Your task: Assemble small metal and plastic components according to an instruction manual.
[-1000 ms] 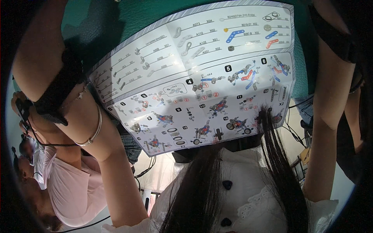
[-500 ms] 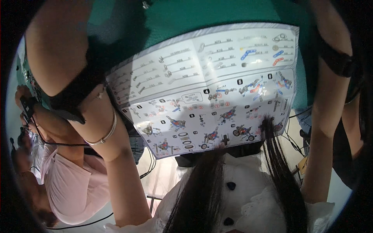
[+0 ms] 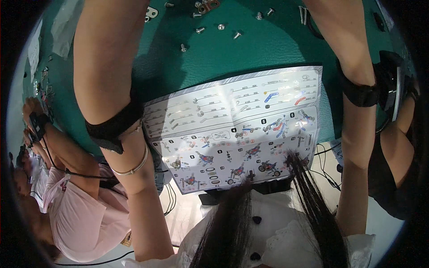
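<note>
Both my forearms stretch up past the upper rim, so my left hand and my right hand lie outside the picture. An unfolded paper instruction sheet [image 3: 241, 117], printed with parts and numbered assembly drawings, hangs over the near edge of the green table between my arms. Beyond it, several small silver screws [image 3: 221, 27] are scattered on the green surface. Close to my left forearm at the top sits a silver metal plate with holes [image 3: 152, 12]. A brownish perforated piece [image 3: 209, 6] lies at the top middle. Beside my right forearm are some long thin screws [image 3: 303, 16].
A clear plastic bag [image 3: 65, 29] lies at the far left, with small loose parts [image 3: 44, 87] nearer. At the left, another person in a pink top [image 3: 85, 219] has hands at the table. Black cables [image 3: 328, 167] hang below the table edge at right.
The view has shifted, so the sheet sits lower and more of the table with its screws shows. My forearms now appear closer together and still reach out of the top.
</note>
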{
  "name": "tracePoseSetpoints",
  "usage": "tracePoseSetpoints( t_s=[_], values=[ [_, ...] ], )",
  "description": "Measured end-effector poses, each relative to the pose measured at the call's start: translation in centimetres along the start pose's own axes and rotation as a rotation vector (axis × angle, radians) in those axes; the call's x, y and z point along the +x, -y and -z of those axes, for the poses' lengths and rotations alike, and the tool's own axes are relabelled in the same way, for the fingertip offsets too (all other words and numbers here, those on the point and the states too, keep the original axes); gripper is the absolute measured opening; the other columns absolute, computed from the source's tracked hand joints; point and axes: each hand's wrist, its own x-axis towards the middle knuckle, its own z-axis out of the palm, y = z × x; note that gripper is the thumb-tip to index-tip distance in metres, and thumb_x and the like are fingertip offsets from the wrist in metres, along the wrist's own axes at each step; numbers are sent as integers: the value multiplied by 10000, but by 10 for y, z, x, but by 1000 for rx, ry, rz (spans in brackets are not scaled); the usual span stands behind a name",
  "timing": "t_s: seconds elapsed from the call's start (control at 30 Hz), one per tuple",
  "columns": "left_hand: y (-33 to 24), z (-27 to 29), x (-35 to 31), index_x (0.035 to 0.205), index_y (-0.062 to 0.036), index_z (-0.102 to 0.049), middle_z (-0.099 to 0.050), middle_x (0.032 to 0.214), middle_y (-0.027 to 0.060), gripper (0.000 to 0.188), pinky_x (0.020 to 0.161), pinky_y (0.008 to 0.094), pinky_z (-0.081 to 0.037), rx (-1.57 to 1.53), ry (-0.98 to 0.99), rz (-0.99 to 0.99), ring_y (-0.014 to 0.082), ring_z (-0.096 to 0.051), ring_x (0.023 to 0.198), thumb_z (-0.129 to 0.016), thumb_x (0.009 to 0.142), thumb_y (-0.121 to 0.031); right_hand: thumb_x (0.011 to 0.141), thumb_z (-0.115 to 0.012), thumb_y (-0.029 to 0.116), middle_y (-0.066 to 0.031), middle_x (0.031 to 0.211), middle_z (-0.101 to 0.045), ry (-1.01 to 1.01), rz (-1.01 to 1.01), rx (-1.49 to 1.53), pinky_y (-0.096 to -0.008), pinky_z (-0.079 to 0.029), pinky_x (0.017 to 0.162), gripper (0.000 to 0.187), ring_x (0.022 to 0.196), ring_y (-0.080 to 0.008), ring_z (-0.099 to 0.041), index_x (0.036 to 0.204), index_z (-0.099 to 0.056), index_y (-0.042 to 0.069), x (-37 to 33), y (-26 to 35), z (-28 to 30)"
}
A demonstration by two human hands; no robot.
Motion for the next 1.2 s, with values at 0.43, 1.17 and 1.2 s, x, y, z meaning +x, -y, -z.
tracePoseSetpoints(
  t_s=[0.43,1.17,1.2],
  values=[
    [-10,21,2,978,-15,-612,-710,871,73,127,787,231,-499,-29,134,67,126,-669,804,-681,878,-50,928,-634,55,1,810,-601,-161,296,-142,-183,-378,593,61,713,-27,-513,967,-634,8,8,-23,-7],
    [-22,20,-2,974,-24,-629,-679,882,67,102,781,274,-510,-134,-37,153,152,-651,827,-681,899,-70,947,-607,66,-39,936,-622,-343,84,396,-225,-445,756,113,834,-88,-572,1043,-624,9,7,27,25],
    [-22,16,3,985,-18,-632,-678,880,71,115,779,281,-512,-149,-43,119,156,-653,830,-683,894,-67,947,-607,67,-40,938,-622,-348,51,433,-226,-445,758,115,837,-88,-572,1045,-624,9,5,31,33]
  ],
)
